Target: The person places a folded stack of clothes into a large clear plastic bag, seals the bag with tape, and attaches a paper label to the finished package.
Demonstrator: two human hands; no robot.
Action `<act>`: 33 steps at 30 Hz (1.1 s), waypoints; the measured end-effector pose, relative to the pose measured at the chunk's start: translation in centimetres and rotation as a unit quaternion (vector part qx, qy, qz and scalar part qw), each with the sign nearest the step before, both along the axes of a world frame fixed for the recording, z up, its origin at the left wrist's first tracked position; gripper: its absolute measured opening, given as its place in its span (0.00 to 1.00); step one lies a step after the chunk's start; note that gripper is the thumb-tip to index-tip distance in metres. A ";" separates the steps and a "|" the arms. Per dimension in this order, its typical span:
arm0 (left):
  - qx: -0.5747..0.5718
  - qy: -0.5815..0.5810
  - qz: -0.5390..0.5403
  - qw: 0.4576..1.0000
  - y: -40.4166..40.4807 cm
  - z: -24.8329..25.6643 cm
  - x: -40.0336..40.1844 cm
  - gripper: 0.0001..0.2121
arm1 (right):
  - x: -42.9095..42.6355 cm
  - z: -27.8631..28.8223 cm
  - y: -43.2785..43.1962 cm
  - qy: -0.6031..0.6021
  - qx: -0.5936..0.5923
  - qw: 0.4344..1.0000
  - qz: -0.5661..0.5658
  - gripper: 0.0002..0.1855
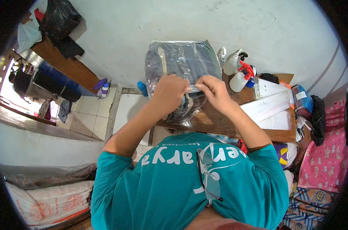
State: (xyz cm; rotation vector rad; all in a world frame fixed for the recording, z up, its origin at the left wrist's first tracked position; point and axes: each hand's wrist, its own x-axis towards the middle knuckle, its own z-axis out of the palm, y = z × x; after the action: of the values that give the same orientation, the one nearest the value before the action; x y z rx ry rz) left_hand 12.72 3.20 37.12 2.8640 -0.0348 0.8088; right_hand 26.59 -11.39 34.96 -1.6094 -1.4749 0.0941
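A large clear plastic bag (182, 60) packed with dark folded fabric stands on the brown wooden table (225, 126), near the wall. My left hand (172, 90) and my right hand (212, 89) are on its near side, side by side with a short gap between them. Both pinch a gathered edge of the clear plastic, which stretches from one set of fingertips to the other. A pale cord or strap (163, 60) shows through the plastic beyond my left hand. Below my hands the bag's lower part reaches the table's front edge.
Right of the bag stand a white spray bottle with a red trigger (238, 80) and other spray bottles (231, 64). Flat plastic packaging (269, 106) lies on the table's right side. A blue bottle (142, 88) is left of the bag, by a white surface (130, 109).
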 end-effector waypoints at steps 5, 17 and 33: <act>-0.275 0.118 0.033 0.954 1.2 -0.4 1.1 0.07 | -0.9 0.2 -0.3 -0.290 0.094 0.947 -0.099 0.17; -0.035 -0.078 0.045 0.995 -2.0 -1.2 -0.3 0.09 | -0.7 -1.4 0.5 -0.323 0.078 0.941 -0.058 0.06; -0.108 -0.038 0.033 0.993 0.3 -1.8 -2.7 0.03 | -1.0 0.4 -0.7 -0.158 -0.008 0.987 -0.014 0.04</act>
State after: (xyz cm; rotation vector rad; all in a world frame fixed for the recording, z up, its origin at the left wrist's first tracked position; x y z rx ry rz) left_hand 10.01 3.47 35.34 2.6417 0.1298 0.8761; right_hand 25.58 -12.06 35.36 -1.7151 -1.6920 -0.1722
